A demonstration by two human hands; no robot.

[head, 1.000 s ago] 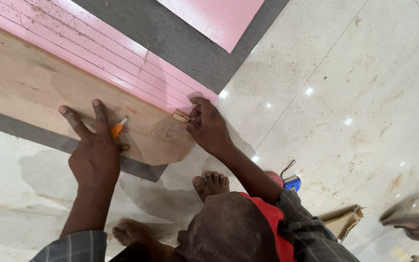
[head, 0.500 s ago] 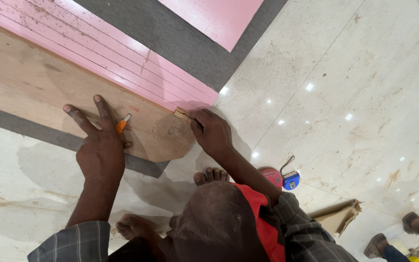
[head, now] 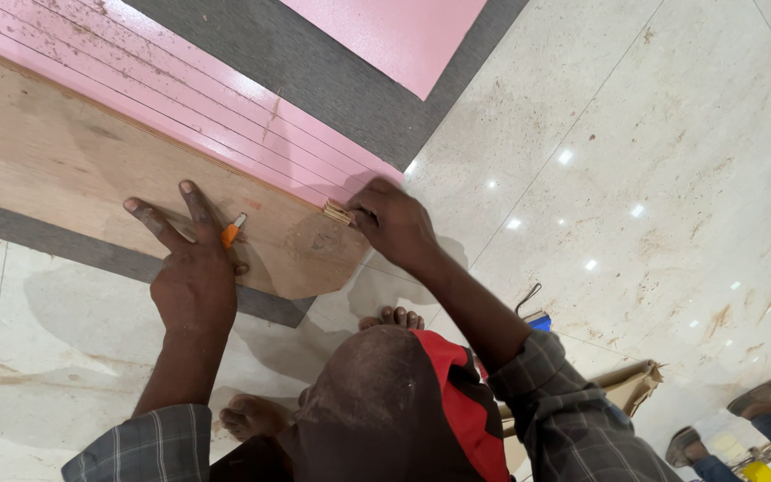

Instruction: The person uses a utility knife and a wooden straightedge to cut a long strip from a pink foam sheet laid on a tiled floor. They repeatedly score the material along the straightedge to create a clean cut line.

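Observation:
A brown plywood board lies on the floor over a pink panel. My left hand presses flat on the board with its fingers spread, and an orange and white pencil is tucked between two fingers. My right hand is closed on a small pale wooden piece at the board's far edge, where it meets the pink panel. My bare feet show below the board's cut corner.
A second pink panel lies on a grey strip beyond. Polished cream floor tiles stretch to the right. A blue object with a cord and a tan bag sit by my right arm. Another person's shoes stand at lower right.
The view has shifted a little. My left hand stays spread on the board; my right hand remains at the board's edge. Another person's feet at lower right have moved.

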